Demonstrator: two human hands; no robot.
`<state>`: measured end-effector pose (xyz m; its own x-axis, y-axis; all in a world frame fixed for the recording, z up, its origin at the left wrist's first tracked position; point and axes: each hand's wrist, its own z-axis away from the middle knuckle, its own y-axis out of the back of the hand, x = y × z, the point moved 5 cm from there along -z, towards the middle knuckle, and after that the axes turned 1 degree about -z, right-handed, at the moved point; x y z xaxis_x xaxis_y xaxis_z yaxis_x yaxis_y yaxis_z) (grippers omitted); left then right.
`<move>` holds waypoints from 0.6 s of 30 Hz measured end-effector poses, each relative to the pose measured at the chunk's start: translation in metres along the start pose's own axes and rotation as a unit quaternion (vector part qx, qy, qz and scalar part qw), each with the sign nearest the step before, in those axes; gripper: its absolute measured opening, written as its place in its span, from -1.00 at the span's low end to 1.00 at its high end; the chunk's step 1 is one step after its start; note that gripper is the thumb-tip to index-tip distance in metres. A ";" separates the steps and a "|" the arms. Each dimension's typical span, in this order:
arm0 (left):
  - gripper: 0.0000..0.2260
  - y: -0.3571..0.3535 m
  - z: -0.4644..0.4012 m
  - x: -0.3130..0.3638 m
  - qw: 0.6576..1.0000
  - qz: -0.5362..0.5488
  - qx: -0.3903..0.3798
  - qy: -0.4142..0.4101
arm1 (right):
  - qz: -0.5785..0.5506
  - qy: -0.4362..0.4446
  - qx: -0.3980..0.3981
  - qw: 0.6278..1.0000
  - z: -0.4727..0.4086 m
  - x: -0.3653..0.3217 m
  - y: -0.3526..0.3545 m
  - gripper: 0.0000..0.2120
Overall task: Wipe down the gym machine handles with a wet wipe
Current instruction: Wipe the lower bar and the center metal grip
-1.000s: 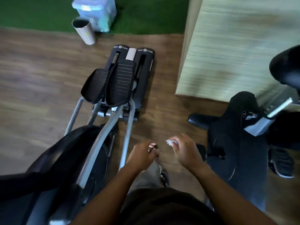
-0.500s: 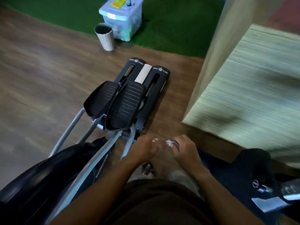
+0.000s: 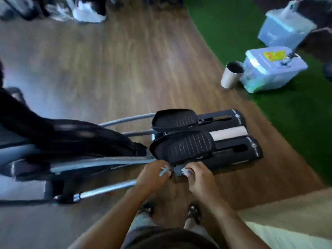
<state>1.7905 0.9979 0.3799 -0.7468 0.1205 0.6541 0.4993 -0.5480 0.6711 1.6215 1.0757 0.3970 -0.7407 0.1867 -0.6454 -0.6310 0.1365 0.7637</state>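
Beside elliptical (image 3: 125,151), right hand (image 3: 199,178) pinching wipe (image 3: 185,171)

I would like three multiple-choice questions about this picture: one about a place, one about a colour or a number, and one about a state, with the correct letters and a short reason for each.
1. Where does the metal cup stand?
A. on a foot pedal
B. on the wooden floor, beside the plastic box
C. in the left hand

2. How many black foot pedals show on the machine?
A. two
B. four
C. one

3. What is the right hand doing?
A. hanging open
B. pressing flat on the floor
C. gripping a white wipe

Answers:
1 B: the cup's base is on the wood at the edge of the green mat.
2 A: a far pedal and a near pedal.
3 C: fingers curl round white material.
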 end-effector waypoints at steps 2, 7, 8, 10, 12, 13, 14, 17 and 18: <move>-0.76 -0.002 0.014 0.001 0.996 0.038 0.057 0.050 | 0.010 0.048 -0.045 0.998 -0.017 -0.003 0.008 -0.87; -0.79 0.012 0.045 0.006 0.975 0.078 0.174 0.115 | -0.002 0.166 -0.112 0.980 -0.054 -0.030 0.006 -0.91; -0.79 0.017 0.050 0.006 0.970 0.077 0.194 0.124 | -0.006 0.188 -0.122 0.974 -0.059 -0.039 0.002 -0.91; -0.75 0.029 0.056 0.006 0.965 0.060 0.215 0.140 | -0.018 0.220 -0.137 0.966 -0.066 -0.060 -0.005 -0.91; -0.74 0.037 0.060 0.004 0.962 0.042 0.225 0.150 | -0.037 0.246 -0.141 0.958 -0.071 -0.078 -0.013 -0.90; -0.75 0.041 0.063 0.000 0.957 0.051 0.240 0.157 | -0.048 0.257 -0.141 0.955 -0.073 -0.086 -0.016 -0.89; -0.75 0.043 0.065 -0.004 0.950 0.064 0.256 0.165 | -0.057 0.267 -0.140 0.952 -0.074 -0.093 -0.018 -0.89; -0.73 0.048 0.072 -0.009 0.940 0.062 0.281 0.184 | -0.076 0.292 -0.155 0.941 -0.083 -0.109 -0.022 -0.89; -0.73 0.050 0.075 -0.009 0.935 0.064 0.294 0.188 | -0.084 0.303 -0.167 0.934 -0.085 -0.113 -0.024 -0.90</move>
<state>1.8550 1.0318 0.4336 -0.7105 -0.2750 0.6478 0.6680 0.0260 0.7437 1.7009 0.9685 0.4505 -0.5555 -0.4088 -0.7241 -0.7116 -0.2167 0.6683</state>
